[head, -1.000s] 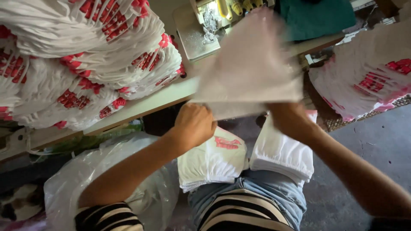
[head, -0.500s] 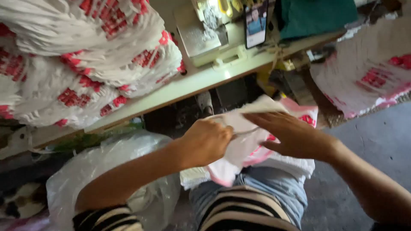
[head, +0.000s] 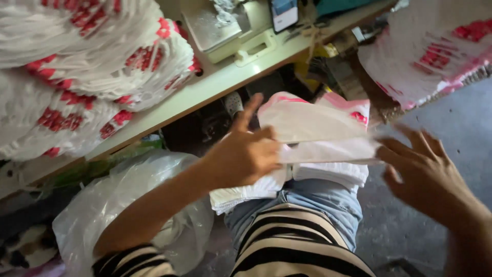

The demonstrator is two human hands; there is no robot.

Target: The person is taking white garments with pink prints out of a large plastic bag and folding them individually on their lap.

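Phone screen [head: 283, 13] upright at back of worktop [head: 215, 87], dark frame, pale blue-white display. Clear plastic bag [head: 128, 205] on the floor, lower left, crumpled. White bags with red print stacked left [head: 92, 77] and right [head: 435, 51].

Open grey concrete floor [head: 441, 118] leaves passing room at the right, while the pale wooden table edge [head: 205, 92] overhead, the crumpled clear plastic sack [head: 133, 190] at left and the folded white cloth stacks on the lap [head: 246, 192] hem in the middle.
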